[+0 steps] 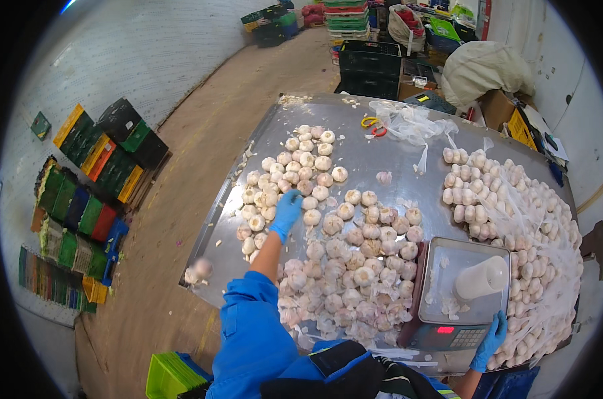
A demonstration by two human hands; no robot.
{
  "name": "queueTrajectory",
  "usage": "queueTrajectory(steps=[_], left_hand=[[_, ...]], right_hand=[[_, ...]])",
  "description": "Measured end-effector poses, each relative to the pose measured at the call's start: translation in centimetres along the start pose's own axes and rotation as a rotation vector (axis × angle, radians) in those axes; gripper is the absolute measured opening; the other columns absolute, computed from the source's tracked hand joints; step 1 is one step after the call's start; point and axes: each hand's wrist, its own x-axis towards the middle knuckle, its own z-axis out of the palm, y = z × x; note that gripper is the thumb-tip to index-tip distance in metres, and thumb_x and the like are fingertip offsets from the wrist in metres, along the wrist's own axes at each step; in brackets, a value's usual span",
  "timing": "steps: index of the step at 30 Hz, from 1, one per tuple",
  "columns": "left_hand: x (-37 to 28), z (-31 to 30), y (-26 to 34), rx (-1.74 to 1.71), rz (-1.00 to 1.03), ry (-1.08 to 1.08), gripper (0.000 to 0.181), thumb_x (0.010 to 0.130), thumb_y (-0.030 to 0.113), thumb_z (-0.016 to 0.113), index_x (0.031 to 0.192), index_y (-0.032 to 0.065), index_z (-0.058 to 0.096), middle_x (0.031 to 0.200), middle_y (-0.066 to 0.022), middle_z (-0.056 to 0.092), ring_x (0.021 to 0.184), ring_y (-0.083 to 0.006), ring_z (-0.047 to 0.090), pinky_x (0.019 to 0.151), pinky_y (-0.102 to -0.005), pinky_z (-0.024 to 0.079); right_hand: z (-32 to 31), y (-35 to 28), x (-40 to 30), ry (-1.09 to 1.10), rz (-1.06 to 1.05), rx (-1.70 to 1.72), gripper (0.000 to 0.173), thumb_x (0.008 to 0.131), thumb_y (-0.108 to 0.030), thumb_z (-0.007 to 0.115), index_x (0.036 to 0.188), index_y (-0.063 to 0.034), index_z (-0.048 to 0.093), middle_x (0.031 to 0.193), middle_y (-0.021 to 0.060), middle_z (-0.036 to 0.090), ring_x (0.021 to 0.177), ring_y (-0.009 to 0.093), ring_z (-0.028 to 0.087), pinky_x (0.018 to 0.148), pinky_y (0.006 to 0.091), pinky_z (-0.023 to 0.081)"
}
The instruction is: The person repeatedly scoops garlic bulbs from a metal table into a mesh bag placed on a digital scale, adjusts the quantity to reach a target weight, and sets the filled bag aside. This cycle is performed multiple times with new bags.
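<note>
My left hand (287,212), in a blue glove, reaches over the left group of loose garlic bulbs (291,177). Its fingertips are among the bulbs; whether they grip one is hidden. At the front right corner of a digital scale (446,336), my right hand (492,341), also gloved, lies against or beside the side. On the scale's metal pan (438,304) are a white translucent cup (481,278), lying tilted, and bits of garlic skin. A larger heap of garlic bulbs (351,279) with loose skins sits between my left arm and the scale.
Netted garlic (521,209) is piled along the right of the metal table (361,164). Scissors (373,125) and clear netting (411,122) lie at the far side. A blurred bulb (201,268) is at the left corner. Crates (92,209) stand on the floor to the left.
</note>
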Motion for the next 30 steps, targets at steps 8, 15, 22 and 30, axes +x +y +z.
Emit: queueTrajectory(steps=[8,15,22,30], left_hand=[[11.9,0.2,-6.3,0.679,0.023,-0.177,0.044,0.075,0.025,0.063,0.113,0.0050,0.053,0.108,-0.0216,0.057,0.099,-0.0383,0.056,0.083,-0.0452,0.047],[11.0,2.6,-8.9,0.284,-0.067,-0.415,0.045,0.074,0.024,0.063,0.112,0.0027,0.050,0.106,-0.0251,0.057,0.097,-0.0392,0.057,0.081,-0.0452,0.047],[18.3,4.1,-6.2,0.503,0.049,-0.130,0.059,0.076,0.038,0.063,0.125,0.0081,0.048,0.117,-0.0215,0.052,0.106,-0.0370,0.051,0.090,-0.0458,0.041],[18.1,10.5,-1.9,0.944,0.112,-0.425,0.068,0.066,0.055,0.067,0.119,0.0140,0.055,0.122,-0.0131,0.053,0.111,-0.0353,0.049,0.093,-0.0460,0.040]], right_hand=[[-1.2,0.0,-5.6,-0.016,0.060,-0.131,0.026,0.093,-0.009,0.048,0.114,0.0051,0.056,0.108,0.0124,0.059,0.094,0.017,0.057,0.083,0.0292,0.047],[-1.9,3.2,-7.0,-0.067,0.074,-0.280,0.022,0.092,-0.010,0.050,0.108,0.0033,0.058,0.080,0.0049,0.060,0.071,0.011,0.052,0.067,0.0234,0.044],[2.9,-4.6,-7.8,-0.186,0.095,-0.485,0.019,0.089,-0.012,0.053,0.099,-0.0006,0.063,0.079,0.0083,0.063,0.070,0.016,0.056,0.066,0.0300,0.047],[2.9,-3.9,-9.5,-0.255,0.224,-0.749,0.028,0.090,-0.022,0.051,0.109,-0.0061,0.063,0.090,0.0131,0.067,0.079,0.019,0.063,0.073,0.0320,0.049]])
